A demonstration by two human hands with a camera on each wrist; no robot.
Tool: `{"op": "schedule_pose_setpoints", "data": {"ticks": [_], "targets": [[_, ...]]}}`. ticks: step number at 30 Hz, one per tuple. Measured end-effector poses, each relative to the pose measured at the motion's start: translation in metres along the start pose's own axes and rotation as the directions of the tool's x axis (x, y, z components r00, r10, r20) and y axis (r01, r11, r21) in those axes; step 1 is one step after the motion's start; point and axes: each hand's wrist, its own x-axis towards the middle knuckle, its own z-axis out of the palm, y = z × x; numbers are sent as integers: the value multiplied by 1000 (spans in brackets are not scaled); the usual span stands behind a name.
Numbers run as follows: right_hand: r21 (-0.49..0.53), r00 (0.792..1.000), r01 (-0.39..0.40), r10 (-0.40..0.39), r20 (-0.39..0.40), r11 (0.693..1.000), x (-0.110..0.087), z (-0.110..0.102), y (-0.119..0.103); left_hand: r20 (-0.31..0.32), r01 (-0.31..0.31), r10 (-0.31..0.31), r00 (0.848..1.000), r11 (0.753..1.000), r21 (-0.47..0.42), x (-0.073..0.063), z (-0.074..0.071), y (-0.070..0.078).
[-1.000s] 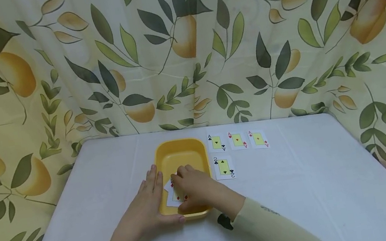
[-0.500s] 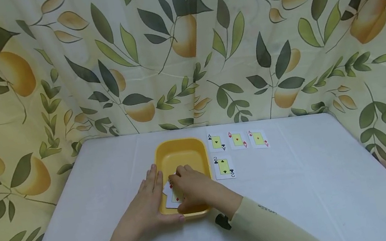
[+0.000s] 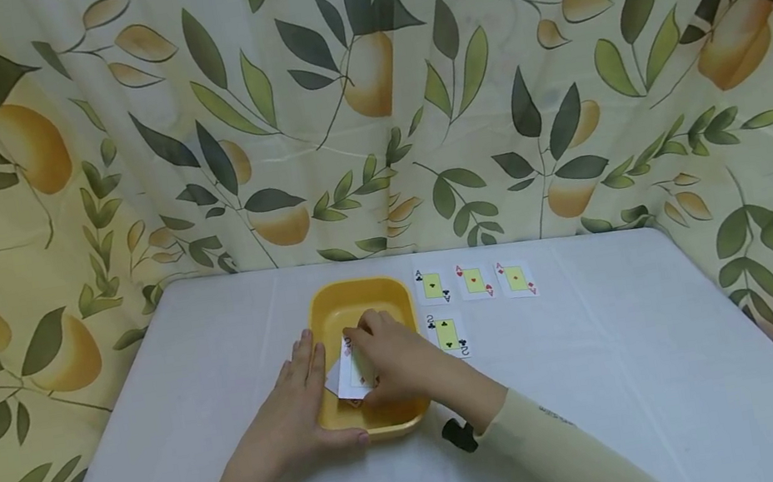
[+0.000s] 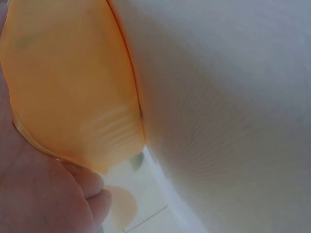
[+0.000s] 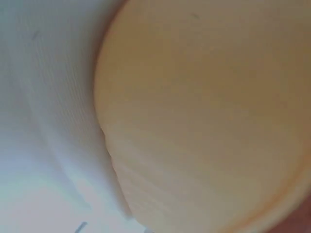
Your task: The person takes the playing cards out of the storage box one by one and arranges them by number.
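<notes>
Backdrop: patterned curtain point(image 3: 382, 162), with leaves and orange fruits, hangs behind the tray point(image 3: 342, 297).
Held card point(image 3: 351, 381): within the tray's near half, tilted, not flat. Some red marks show, but fingers cover much of its face, so I cannot tell its value.
Right grip point(image 3: 397, 357): bare hand, reaching over the tray's right side and pinching the held card. Fingers are at its far end, the thumb seems by its near right edge; they are parted only as much as the card needs. Probably it is held by edges because thin cards are difficult to separate.
Lower cards point(image 3: 332, 379): under the held card, beside the tray's left wall; their number I cannot tell.
Left grip point(image 3: 300, 411): fingers lie straight along the tray's left rim, thumb along its near rim, and it holds no card. I think this keeps the tray from sliding.
Aces: right of the tray's far part, the black ace point(image 3: 433, 287), ace of hearts point(image 3: 475, 282) and ace of diamonds point(image 3: 517, 279) make one row, face up and apart, perhaps for easy reading.
Black two point(image 3: 448, 336): just right of the tray, below the black ace, seemingly to give twos their own row.
Counter point(image 3: 643, 377): white-covered, beneath the tray, extending to both sides.
</notes>
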Motion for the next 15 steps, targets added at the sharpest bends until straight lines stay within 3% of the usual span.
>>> {"op": "schedule_pose_setpoints", "data": {"ticks": [15], "targets": [[87,994,-45,53,-93,995,-26,-39,19,13,37,-37,999,999,-8,1,1,0]]}}
